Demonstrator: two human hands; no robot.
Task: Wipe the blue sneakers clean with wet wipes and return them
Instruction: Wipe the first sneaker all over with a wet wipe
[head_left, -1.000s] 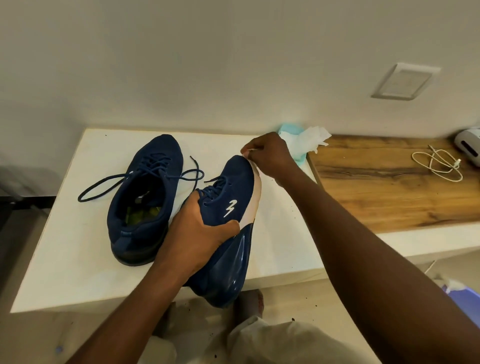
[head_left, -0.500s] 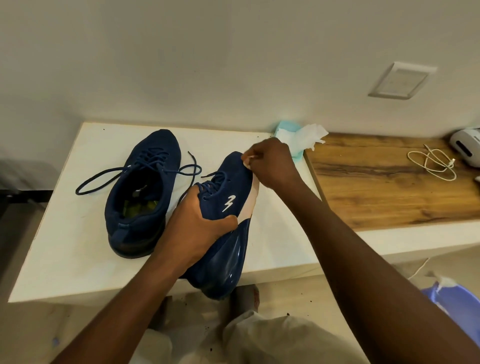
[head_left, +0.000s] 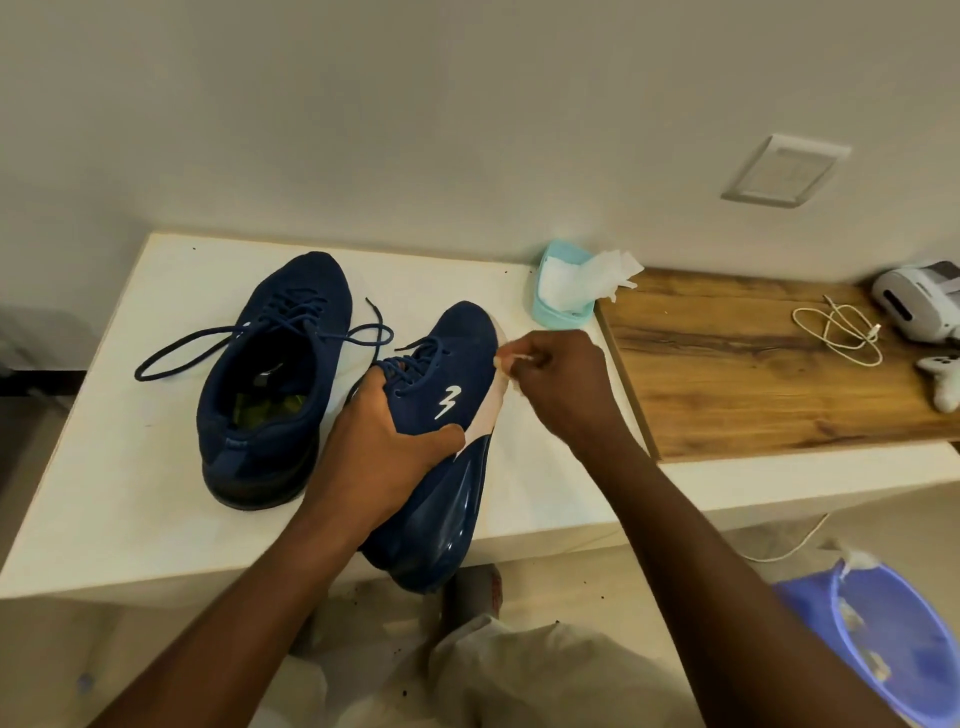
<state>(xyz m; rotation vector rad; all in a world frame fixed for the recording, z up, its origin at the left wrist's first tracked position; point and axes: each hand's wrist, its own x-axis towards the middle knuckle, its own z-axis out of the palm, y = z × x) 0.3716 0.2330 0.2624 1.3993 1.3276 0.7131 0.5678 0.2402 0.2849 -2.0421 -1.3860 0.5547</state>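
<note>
- The left hand (head_left: 379, 441) grips the dark blue knit sneaker with a white zigzag mark (head_left: 457, 358) from above. Its fingers are curled into the lace area and its thumb lies across the side.
- This sneaker is tilted on its side. The toe lies over the white table top (head_left: 130, 493) beyond the fingers, and the glossy heel hangs past the table edge, toward the person.
- The right hand (head_left: 561, 395) pinches a small crumpled white wet wipe (head_left: 511, 359) between thumb and fingertips. It presses the wipe on the pale sole edge, a little beyond the left thumb.
- The wipe is mostly hidden in the pinch. I think it can slip out or roll up, and then bare fingertips rub the sole instead.
- The heel has no support. If the left grip loosens while the right hand pushes sideways, the sneaker may twist or fall to the floor.
- A dirty wipe can smear marks onto the knit just beside the fingertips.
- The second dark blue lace-up sneaker (head_left: 270, 374) stands upright just beyond the left fingers, with loose laces. A turn of the held sneaker may drag them.
- The pale turquoise pack of wipes (head_left: 550, 317) lies just beyond the right knuckles, so a long stroke could knock it.
</note>
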